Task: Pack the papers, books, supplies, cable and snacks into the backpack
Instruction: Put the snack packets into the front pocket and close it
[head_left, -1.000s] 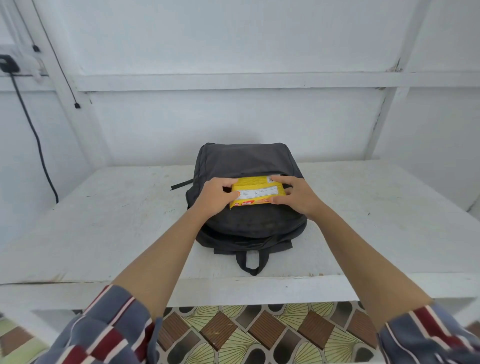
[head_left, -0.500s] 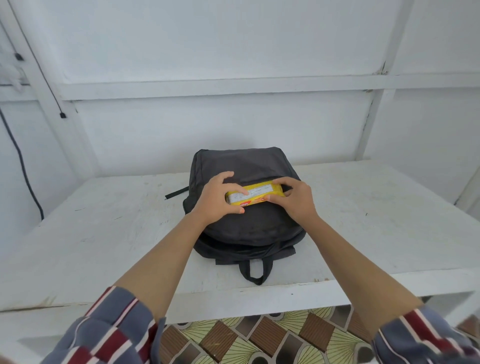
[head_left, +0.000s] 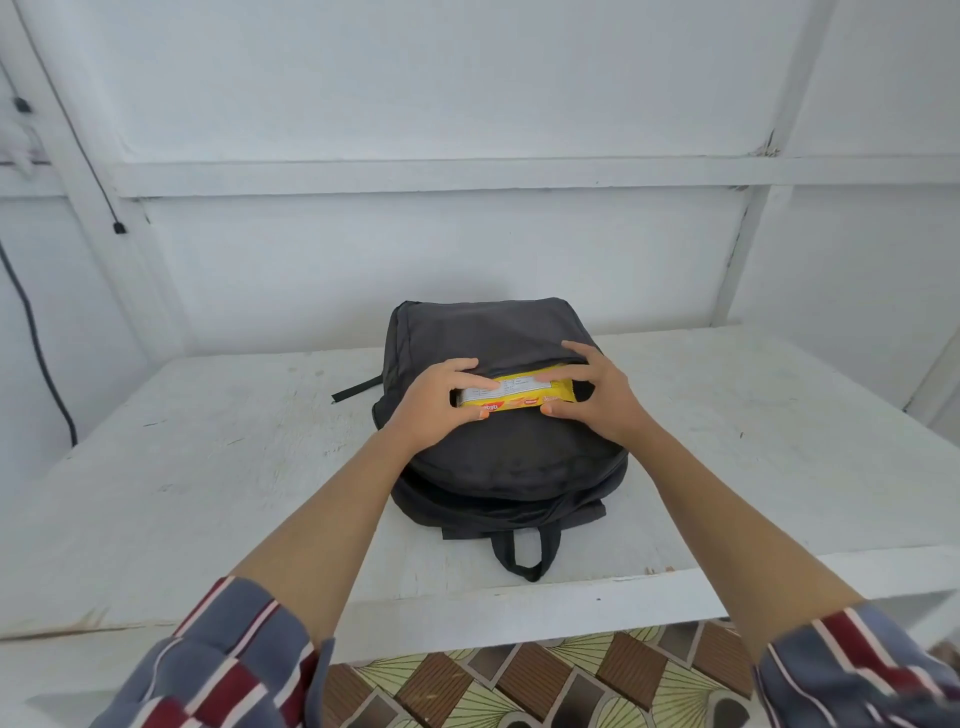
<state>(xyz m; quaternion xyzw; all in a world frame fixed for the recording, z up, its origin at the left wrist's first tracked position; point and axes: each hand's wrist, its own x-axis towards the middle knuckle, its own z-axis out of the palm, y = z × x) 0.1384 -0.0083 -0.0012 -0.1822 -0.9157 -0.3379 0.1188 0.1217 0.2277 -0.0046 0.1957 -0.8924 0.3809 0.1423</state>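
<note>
— Where's the yellow snack packet (head_left: 519, 399)?
— Lying crosswise in the mouth of the front pocket of the dark backpack (head_left: 498, 457). Part of it is tucked under the pocket's far lip. The backpack lies flat in the middle of the white table (head_left: 208, 467), its carry loop toward the near edge.
— And the hands?
— The left hand (head_left: 431, 402) pinches the packet's left end, thumb on the near edge and fingers over the top. The right hand (head_left: 597, 395) grips the right end the same way. Its farthest finger seems to rest on the pocket's lip, though the dark fabric makes that hard to tell.
— Anything else?
— A black cable (head_left: 36, 338) hangs down the wall at far left, and patterned floor tiles (head_left: 519, 686) show below the table's near edge
</note>
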